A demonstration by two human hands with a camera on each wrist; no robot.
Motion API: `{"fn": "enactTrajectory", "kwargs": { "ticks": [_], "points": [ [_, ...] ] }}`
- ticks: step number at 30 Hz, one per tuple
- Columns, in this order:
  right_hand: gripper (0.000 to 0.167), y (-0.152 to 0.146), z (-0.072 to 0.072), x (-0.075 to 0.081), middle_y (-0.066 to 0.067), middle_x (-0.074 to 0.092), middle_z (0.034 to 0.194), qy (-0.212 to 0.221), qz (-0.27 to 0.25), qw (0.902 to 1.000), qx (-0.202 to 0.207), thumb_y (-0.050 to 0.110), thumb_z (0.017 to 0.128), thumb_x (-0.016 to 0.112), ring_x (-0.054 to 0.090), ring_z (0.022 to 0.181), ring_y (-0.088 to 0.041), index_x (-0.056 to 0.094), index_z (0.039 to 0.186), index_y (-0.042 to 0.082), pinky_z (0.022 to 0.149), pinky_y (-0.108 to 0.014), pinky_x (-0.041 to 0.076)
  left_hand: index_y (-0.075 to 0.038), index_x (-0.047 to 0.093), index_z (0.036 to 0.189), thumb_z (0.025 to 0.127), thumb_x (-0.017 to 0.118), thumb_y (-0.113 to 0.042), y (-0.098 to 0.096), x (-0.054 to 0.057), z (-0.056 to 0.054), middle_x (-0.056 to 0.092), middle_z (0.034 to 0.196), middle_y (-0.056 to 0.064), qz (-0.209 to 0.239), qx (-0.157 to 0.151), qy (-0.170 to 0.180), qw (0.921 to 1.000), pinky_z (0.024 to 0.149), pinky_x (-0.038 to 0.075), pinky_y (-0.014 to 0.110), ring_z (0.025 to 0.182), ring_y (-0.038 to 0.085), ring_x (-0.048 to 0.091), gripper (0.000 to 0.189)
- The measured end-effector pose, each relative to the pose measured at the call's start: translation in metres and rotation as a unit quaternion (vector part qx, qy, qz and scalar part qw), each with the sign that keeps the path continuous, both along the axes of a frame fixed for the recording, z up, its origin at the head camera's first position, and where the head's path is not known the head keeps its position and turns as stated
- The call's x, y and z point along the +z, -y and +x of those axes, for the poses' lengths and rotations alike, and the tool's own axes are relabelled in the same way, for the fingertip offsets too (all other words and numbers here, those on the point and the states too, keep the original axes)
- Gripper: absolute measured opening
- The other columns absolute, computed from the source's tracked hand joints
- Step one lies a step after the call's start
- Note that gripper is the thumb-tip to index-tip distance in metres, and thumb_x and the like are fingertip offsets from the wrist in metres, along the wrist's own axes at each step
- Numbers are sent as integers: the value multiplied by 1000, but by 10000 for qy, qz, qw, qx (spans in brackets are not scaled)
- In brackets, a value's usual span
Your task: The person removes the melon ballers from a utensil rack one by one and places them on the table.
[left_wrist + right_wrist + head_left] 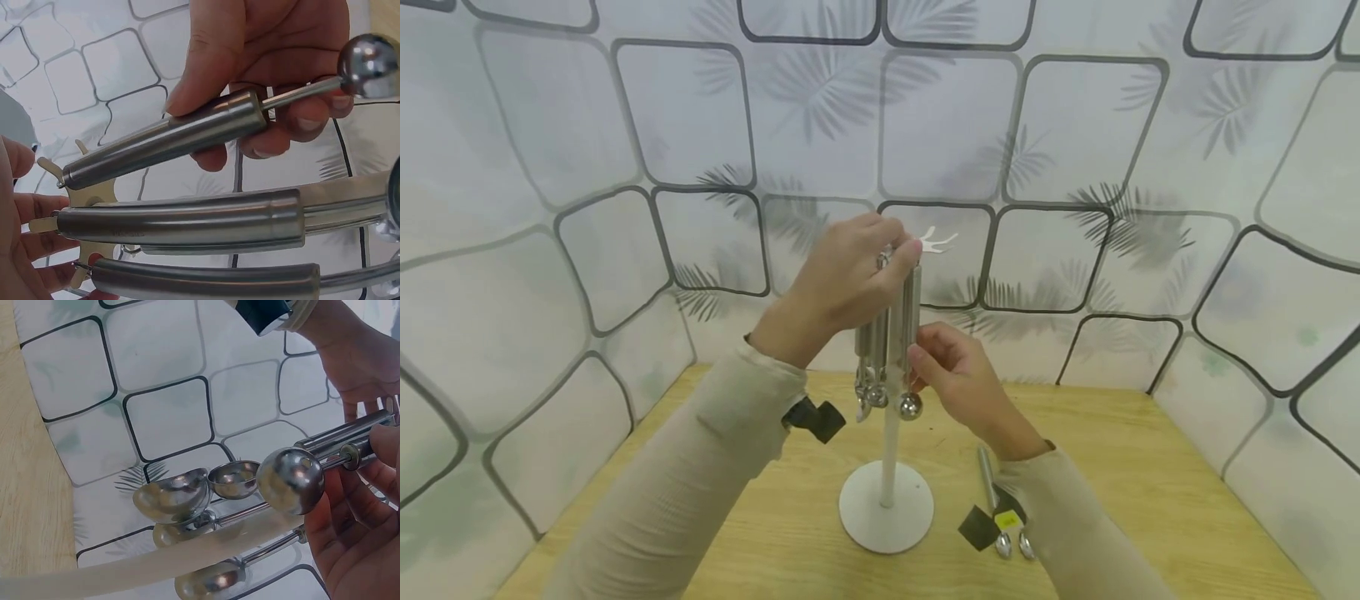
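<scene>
A white stand (887,508) with a round base and a hooked top rises from the table. Several steel scoops (181,219) with tubular handles hang from its hooks by small end rings. My left hand (853,271) grips the top of the stand, fingers curled among the hooks. Lower down on the right, my right hand (958,375) pinches the handle of a steel ball scoop (165,144) between thumb and fingers. This scoop's ring end is up by a hook; whether it hangs there I cannot tell. Its round bowl (290,481) points down.
On the wooden table (775,517), right of the base, lie a steel handle (987,475) and two small shiny bowls (1003,546), partly hidden by my right sleeve and wrist strap. A patterned wall covering (820,133) stands behind and on both sides.
</scene>
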State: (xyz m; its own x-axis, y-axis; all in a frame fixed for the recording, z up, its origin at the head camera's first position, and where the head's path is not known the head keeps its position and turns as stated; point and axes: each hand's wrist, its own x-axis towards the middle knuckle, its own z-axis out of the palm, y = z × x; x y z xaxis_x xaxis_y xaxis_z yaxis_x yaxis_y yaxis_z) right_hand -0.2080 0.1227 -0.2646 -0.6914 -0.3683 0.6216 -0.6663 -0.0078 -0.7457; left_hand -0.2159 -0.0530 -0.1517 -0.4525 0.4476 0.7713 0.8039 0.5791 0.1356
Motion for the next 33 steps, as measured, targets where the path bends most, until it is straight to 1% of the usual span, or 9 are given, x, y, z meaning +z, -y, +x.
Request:
{"fn": "enactTrajectory", "kwargs": {
  "ticks": [2,9,13,15,17,20,22,28,33],
  "points": [
    [19,-1,1,0,-31,61,88,-30,1,10000,-43,-2,97,48,63,67,-13,54,108,-16,61,-29,55,-8,58,75,95,41,-28,0,0,-1,57,77,5,34,-68,-32,10000,66,42,33,71,20,52,32],
    [20,-8,4,4,2,65,82,-92,38,9998,-186,-2,97,48,63,68,-11,54,109,-17,61,-28,55,-13,39,64,96,37,-27,3,6,-2,38,63,3,85,-303,127,9994,57,33,32,59,18,35,36],
    [21,-10,6,4,4,65,81,-131,-17,9999,-102,-1,98,48,63,69,-11,54,110,-17,61,-27,55,-12,39,63,98,34,-30,6,10,-1,39,63,4,9,-229,408,9989,58,33,33,60,20,36,39],
    [22,-11,6,3,1,65,81,-204,-45,9998,-33,1,98,49,63,69,-11,54,110,-17,61,-27,55,-10,54,70,99,32,-32,7,12,0,51,70,5,-50,-150,638,9978,65,39,33,66,20,46,43],
    [22,-13,7,2,0,65,81,-307,-85,9995,23,3,99,49,63,70,-12,54,109,-17,61,-27,55,-6,67,86,100,30,-34,9,15,1,63,84,7,-124,-60,913,9957,77,44,35,80,20,56,48],
    [22,-15,9,-2,0,64,80,-464,-192,9987,124,4,100,50,63,70,-11,54,106,-17,60,-27,55,-7,70,113,101,28,-35,12,19,3,68,109,7,-234,35,1257,9918,92,43,37,102,21,60,52],
    [21,-16,11,-3,1,64,81,-554,-308,9978,197,5,100,50,63,69,-11,56,105,-14,59,-27,55,-7,70,115,101,28,-36,13,22,4,68,112,6,-322,65,1383,9898,94,42,36,106,21,59,53],
    [18,-23,21,-9,2,65,84,-687,-529,9956,345,7,101,50,62,69,-11,64,106,17,60,-26,54,-6,70,116,102,26,-37,13,29,3,68,116,6,-553,9,1498,9872,96,41,35,110,21,59,55],
    [23,-35,30,-18,2,65,88,-515,-597,9964,301,2,101,47,62,72,-10,64,106,18,63,-25,54,-7,68,119,102,26,-39,13,32,3,67,119,5,-701,60,1600,9846,98,41,35,112,21,58,56]
  ]
}}
